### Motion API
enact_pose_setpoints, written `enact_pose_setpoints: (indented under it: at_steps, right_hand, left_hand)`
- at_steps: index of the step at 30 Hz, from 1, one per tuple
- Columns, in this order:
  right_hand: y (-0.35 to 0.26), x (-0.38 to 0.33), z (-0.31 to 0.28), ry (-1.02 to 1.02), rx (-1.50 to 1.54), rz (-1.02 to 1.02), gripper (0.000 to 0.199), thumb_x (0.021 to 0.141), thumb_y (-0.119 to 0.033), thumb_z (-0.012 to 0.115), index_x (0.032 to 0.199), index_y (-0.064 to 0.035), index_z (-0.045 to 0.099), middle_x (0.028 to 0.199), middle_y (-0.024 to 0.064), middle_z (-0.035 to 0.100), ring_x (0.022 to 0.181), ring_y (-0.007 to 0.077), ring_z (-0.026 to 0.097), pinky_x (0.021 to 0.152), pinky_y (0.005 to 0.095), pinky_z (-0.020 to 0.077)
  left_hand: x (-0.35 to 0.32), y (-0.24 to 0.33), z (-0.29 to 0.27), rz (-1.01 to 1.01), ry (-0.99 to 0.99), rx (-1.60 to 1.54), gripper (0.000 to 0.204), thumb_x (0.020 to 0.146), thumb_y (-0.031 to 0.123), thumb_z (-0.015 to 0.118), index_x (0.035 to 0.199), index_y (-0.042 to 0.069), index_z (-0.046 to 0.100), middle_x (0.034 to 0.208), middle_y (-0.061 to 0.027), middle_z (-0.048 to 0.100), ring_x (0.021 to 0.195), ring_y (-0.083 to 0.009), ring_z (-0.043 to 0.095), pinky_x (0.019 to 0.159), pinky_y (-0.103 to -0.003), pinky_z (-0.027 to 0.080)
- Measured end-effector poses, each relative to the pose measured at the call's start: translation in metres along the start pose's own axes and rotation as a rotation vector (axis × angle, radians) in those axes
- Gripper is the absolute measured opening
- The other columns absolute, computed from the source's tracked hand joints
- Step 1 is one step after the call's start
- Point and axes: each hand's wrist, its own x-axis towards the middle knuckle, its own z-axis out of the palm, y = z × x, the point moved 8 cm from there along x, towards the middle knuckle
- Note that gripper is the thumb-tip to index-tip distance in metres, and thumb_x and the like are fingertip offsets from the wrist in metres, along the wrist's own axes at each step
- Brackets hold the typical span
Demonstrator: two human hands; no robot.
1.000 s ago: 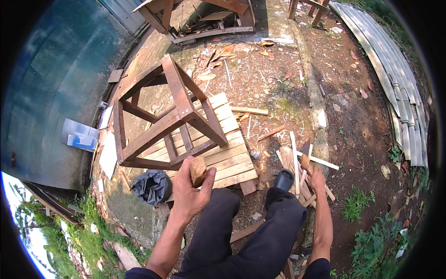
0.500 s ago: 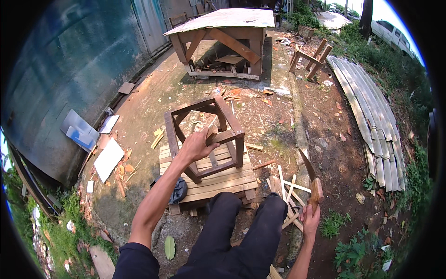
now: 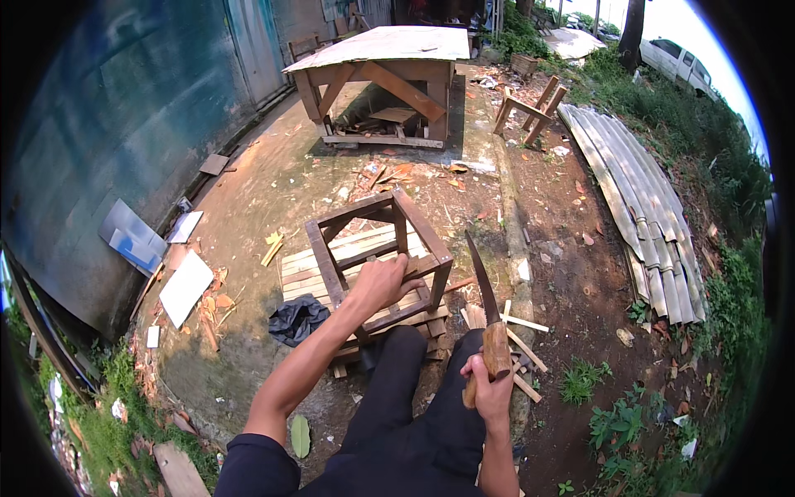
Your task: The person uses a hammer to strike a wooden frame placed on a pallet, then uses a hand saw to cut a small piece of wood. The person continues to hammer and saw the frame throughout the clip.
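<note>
With the middle of the view taken as the clock's centre, a wooden frame [image 3: 422, 228] is seen standing there, set on a slatted wooden platform [image 3: 305, 269]. The frame's near bars are reached over by the left hand [image 3: 383, 286], whose fingers are bent at its 5 o'clock side; whether they are clamped on a bar or on something smaller cannot be told, as the palm is turned away.

At 5 o'clock the right hand [image 3: 490, 388] is found, its fingers wrapped firmly around the wooden handle [image 3: 497, 352] of a tool. The tool's long dark blade [image 3: 483, 277] is pointed toward 12 o'clock, its tip held beside the frame. Under the tool, at 4 o'clock, thin wood strips [image 3: 528, 352] are scattered on the ground.

A black plastic bag [image 3: 296, 321] is seen at 8 o'clock, just beside the platform, and a white board [image 3: 186, 288] is laid flat near 9 o'clock. A large table [image 3: 381, 51] is placed at 12 o'clock, and corrugated sheets [image 3: 633, 211] are stacked near 3 o'clock.
</note>
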Motion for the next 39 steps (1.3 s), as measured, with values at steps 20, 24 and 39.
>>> enact_pose_setpoints:
  at_steps: [20,24,39]
  right_hand:
    - [0.012,0.055,0.045,0.007,-0.035,0.006,0.034,0.099,-0.014,0.050,0.127,0.0057,0.049,0.090,0.0112,0.069,0.070,0.0126,0.064,0.065,0.0265,0.0543]
    - [0.010,0.062,0.051,-0.003,-0.087,-0.067,0.037,0.102,-0.015,0.043,0.133,0.0042,0.042,0.102,0.0159,0.066,0.081,0.0189,0.069,0.069,0.0306,0.0565]
    - [0.032,0.070,0.052,0.015,-0.163,0.120,0.043,0.106,-0.022,0.043,0.144,-0.0029,0.039,0.090,0.0123,0.066,0.075,0.0179,0.071,0.067,0.0321,0.0557]
  left_hand:
    - [0.047,0.017,0.009,0.088,0.122,-0.409,0.038,0.096,0.027,0.059,0.116,-0.004,0.048,0.106,-0.0230,0.056,0.107,-0.0422,0.056,0.088,-0.048,0.048]
    - [0.044,0.013,0.008,0.000,0.263,-0.552,0.036,0.093,0.028,0.065,0.109,-0.003,0.058,0.109,-0.0220,0.057,0.103,-0.0412,0.057,0.086,-0.046,0.049]
    - [0.029,0.019,0.008,0.096,0.344,-0.586,0.034,0.086,0.012,0.071,0.113,-0.004,0.058,0.099,-0.0188,0.054,0.097,-0.0360,0.054,0.084,-0.042,0.046]
